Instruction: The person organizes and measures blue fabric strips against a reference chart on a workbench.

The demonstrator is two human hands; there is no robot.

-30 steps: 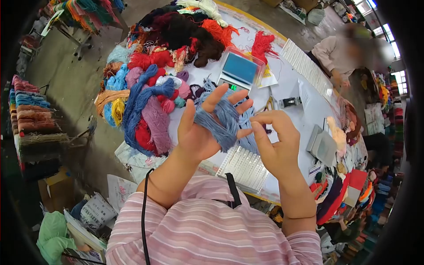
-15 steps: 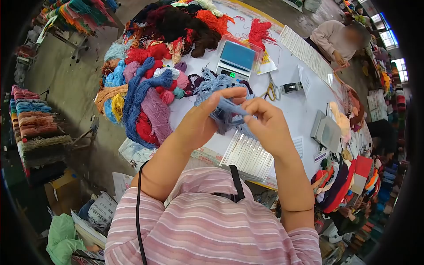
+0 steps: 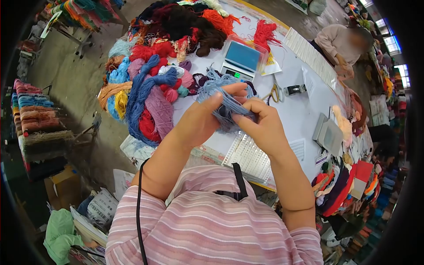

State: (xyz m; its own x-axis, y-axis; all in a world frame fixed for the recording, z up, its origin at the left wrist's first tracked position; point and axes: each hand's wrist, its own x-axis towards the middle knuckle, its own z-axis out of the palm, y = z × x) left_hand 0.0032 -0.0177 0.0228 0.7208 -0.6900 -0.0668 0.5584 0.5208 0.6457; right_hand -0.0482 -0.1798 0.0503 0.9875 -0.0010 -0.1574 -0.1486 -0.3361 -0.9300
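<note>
A loose bundle of light blue yarn [image 3: 217,85] is between my two hands, over the white table [image 3: 289,121]. My left hand [image 3: 205,115] is wrapped round its left side, with yarn running across the fingers. On the right side, my right hand [image 3: 259,119] pinches the strands between thumb and bent fingers. Just beyond the yarn stands a digital scale [image 3: 240,59] with a blue tray and a green readout. Scissors [image 3: 275,90] with yellow-edged handles lie to the right of the scale, beside a black tape dispenser [image 3: 294,90].
Piled skeins [image 3: 152,95] of many colours cover the table's left side. A sample card [image 3: 247,155] lies at the near edge. A grey device [image 3: 327,135] and more yarn [image 3: 338,185] are at the right. Another person [image 3: 342,46] sits at the far right.
My right hand has moved slightly left and down, closer to my left hand. The stretched strands between the hands now lie bunched in the bundle. The view has shifted a little.
</note>
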